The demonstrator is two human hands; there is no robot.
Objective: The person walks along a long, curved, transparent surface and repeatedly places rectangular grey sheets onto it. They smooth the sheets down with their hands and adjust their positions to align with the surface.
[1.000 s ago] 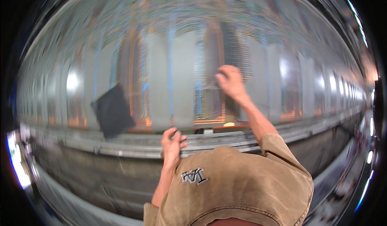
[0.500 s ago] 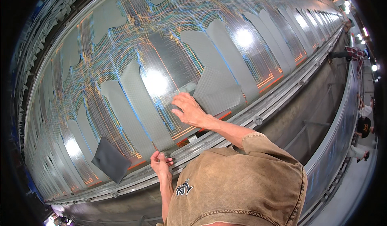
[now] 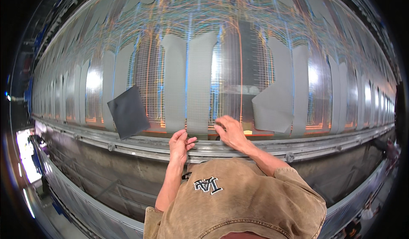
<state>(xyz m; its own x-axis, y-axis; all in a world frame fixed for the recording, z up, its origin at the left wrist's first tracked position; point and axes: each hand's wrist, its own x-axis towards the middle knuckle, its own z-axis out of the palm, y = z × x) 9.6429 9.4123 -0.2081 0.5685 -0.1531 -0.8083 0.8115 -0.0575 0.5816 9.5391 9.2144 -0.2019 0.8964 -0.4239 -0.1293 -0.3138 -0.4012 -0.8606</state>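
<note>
I judge the step in hand to be close finger work at the near edge of the lined tabletop (image 3: pixel 230 64); the next move, in my judgement, calls for light, controlled contact so the flat pieces stay undisturbed.

From the left, I record a dark grey, four-sided piece (image 3: pixel 128 111), matte and smooth, lying at a slant with its nearest corner at the metal rail (image 3: pixel 145 153). The rail is hard and ridged lengthwise.

Next stands the left grey strip (image 3: pixel 174 89), finely ribbed, its far end curved. At its near end is the left hand (image 3: pixel 178 144), fingers bent, thumb close to the forefinger; I cannot tell whether anything thin is pinched there. The right grey strip (image 3: pixel 200 89), of like texture, lies alongside, a blue line between them; this pair is the work's nearest material.

Just beside its near end, the right hand (image 3: pixel 230 131) has its fingers curved downward; I cannot confirm a grip. Near it sits a small yellow piece (image 3: pixel 247 133). Further right lies an angular grey sheet (image 3: pixel 272 110), textured and apparently folded over.
</note>
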